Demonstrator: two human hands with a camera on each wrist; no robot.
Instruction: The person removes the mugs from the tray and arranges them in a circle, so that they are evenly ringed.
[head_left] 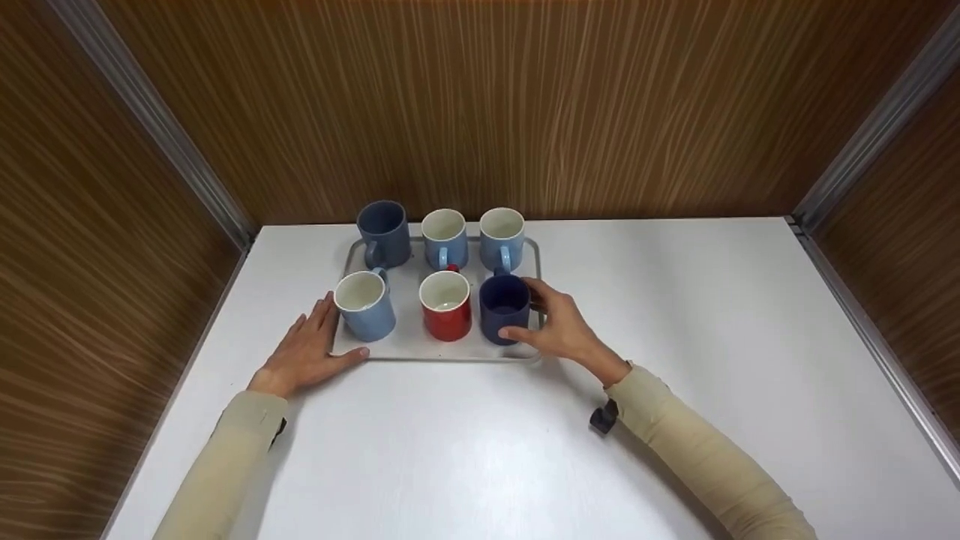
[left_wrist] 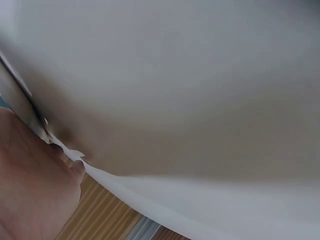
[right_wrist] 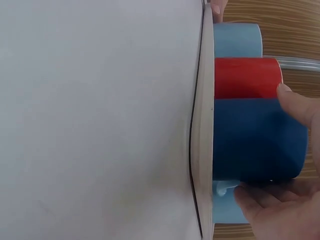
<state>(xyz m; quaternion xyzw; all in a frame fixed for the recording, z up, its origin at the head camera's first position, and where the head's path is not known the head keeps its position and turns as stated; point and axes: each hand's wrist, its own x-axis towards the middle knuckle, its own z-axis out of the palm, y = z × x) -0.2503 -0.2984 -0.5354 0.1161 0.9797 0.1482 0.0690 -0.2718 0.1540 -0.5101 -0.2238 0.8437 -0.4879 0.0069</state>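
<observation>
On a pale tray (head_left: 405,349) stand several mugs in two rows. My right hand (head_left: 559,322) holds the navy mug (head_left: 504,319) at the front right, thumb on the near side and fingers round its right side. In the right wrist view, the navy mug (right_wrist: 257,140) stands upright on the tray between thumb and fingers. My left hand (head_left: 304,356) lies at the tray's front left corner, fingers extended along the left side and thumb at the front edge. Beside it is a light blue mug (head_left: 369,319). A red mug (head_left: 448,322) stands in the middle of the front row.
The back row has a grey-blue mug (head_left: 390,244) and two light blue mugs, one in the middle (head_left: 454,251) and one at right (head_left: 491,251). A wood-grain panel (head_left: 525,112) rises behind the white table (head_left: 450,450), with more panels at both sides.
</observation>
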